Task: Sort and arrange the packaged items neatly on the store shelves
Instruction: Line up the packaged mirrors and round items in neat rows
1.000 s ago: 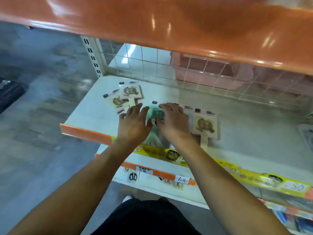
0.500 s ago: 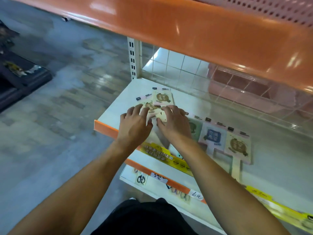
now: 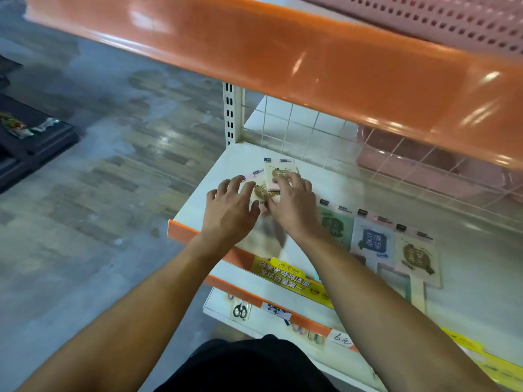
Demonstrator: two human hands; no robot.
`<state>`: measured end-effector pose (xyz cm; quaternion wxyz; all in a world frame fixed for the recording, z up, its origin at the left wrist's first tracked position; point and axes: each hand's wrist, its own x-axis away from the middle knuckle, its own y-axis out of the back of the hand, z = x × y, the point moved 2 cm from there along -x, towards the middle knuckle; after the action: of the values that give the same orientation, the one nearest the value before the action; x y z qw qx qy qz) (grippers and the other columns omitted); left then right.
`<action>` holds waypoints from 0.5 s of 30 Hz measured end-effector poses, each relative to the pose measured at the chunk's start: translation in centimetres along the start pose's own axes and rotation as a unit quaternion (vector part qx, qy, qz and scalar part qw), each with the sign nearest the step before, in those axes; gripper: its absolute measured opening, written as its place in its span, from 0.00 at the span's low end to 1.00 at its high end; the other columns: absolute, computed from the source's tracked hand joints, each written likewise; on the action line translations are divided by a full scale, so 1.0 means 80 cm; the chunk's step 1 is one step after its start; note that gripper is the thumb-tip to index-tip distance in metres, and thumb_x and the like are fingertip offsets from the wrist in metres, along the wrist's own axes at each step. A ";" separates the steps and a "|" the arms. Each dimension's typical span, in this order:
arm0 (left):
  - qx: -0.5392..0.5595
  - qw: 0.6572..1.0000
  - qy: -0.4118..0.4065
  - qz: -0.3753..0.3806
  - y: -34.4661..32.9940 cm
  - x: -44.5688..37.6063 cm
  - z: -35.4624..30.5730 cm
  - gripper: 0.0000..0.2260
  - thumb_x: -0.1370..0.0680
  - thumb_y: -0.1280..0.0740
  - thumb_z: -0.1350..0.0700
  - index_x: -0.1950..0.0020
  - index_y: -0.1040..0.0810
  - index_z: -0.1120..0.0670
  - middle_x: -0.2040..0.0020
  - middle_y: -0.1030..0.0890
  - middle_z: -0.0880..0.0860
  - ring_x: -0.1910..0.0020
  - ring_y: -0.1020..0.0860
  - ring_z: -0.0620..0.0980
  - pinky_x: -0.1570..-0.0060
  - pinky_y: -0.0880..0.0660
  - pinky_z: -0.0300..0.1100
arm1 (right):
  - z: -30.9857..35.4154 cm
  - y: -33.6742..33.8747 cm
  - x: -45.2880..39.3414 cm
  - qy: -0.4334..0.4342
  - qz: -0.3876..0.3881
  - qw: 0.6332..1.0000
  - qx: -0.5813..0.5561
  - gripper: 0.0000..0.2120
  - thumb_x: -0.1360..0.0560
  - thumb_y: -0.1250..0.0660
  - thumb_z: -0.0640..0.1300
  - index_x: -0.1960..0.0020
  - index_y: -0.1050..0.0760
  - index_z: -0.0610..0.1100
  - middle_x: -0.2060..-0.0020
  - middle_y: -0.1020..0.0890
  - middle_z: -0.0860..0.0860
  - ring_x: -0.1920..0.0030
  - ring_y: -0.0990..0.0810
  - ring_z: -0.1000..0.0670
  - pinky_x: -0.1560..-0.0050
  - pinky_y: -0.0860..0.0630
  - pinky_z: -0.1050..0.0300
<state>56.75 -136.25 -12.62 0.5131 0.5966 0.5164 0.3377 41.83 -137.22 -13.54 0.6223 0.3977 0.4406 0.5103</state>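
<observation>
On the white shelf (image 3: 467, 281) lie flat packaged items with printed fan shapes. Two cream packets sit at the shelf's left end: one upright (image 3: 278, 168), one skewed under it (image 3: 263, 193). My left hand (image 3: 229, 210) rests fingers spread on the skewed packet. My right hand (image 3: 294, 205) presses its fingers on both packets. To the right lie a green packet (image 3: 335, 227), a blue-and-white packet (image 3: 373, 244) and a cream packet (image 3: 417, 257) in a row. I cannot tell whether either hand grips a packet.
An orange shelf edge (image 3: 311, 69) overhangs close above. A wire grid (image 3: 305, 131) backs the shelf, with a pink basket (image 3: 424, 162) behind it. A lower shelf holds scissors packs (image 3: 240, 309) and price tags. Grey floor lies to the left.
Both hands moved left from the green packet to the two cream packets at the shelf's left end. The view shifted left, so the row of packets now lies to the right.
</observation>
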 end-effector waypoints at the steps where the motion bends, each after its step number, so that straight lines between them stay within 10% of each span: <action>1: 0.000 1.000 -0.003 0.001 0.000 -0.003 0.002 0.20 0.21 0.41 0.46 0.30 0.33 0.49 0.27 0.35 0.50 0.27 0.37 0.54 0.35 0.36 0.51 | 0.001 -0.002 -0.004 -0.002 -0.001 1.000 0.004 0.24 0.25 0.33 0.55 0.31 0.29 0.50 0.32 0.29 0.48 0.34 0.33 0.41 0.39 0.29 0.48; 15: 0.002 1.000 -0.022 0.009 -0.008 -0.032 0.028 0.20 0.21 0.40 0.47 0.30 0.32 0.48 0.27 0.34 0.51 0.28 0.36 0.55 0.34 0.38 0.52 | 0.000 -0.019 -0.047 -0.054 0.049 0.997 -0.010 0.24 0.26 0.33 0.59 0.32 0.27 0.54 0.35 0.27 0.47 0.39 0.29 0.37 0.39 0.29 0.47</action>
<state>58.09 -139.33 -13.49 0.5204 0.6093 0.5002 0.3284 41.95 -141.21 -14.43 0.6232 0.4395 0.3809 0.5228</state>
